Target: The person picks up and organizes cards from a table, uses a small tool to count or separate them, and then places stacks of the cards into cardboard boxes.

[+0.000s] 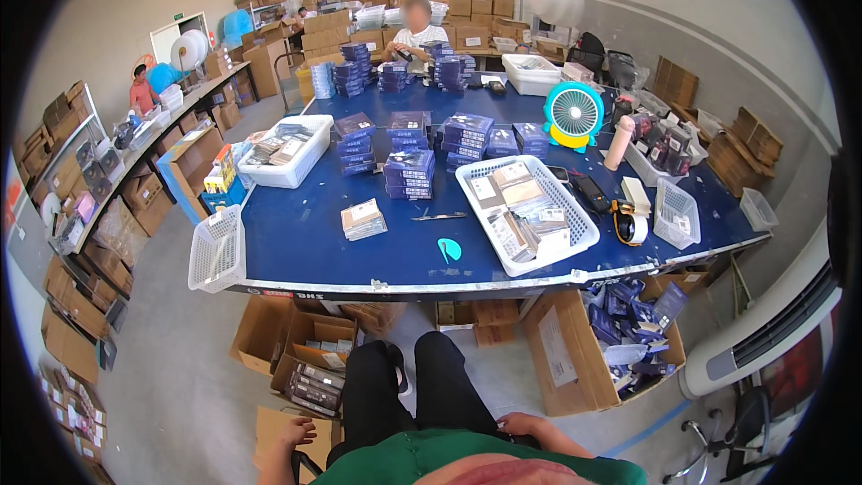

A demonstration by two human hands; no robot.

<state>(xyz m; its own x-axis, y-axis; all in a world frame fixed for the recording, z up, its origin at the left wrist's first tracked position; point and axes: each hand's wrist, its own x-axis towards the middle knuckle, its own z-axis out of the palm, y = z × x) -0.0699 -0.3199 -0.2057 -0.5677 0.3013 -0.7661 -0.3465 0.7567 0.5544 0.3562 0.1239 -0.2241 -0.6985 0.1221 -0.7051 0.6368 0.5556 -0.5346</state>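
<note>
My left hand hangs low beside my left thigh with its fingers apart and nothing in it. An open cardboard flap lies below it. Next to my right hip is my right hand, its fingers partly hidden, so its grip is unclear. Before me on the blue table lies a stack of flat packets. A white basket of similar packets stands to its right. Stacked dark-blue boxes rise behind them. Between the packets and basket lies a slim metal tool, near a turquoise disc.
Another person sits across the table, hands on a dark object. A turquoise fan, a handheld scanner and a tape dispenser stand right. A carton of blue boxes sits below; more cartons stand at left.
</note>
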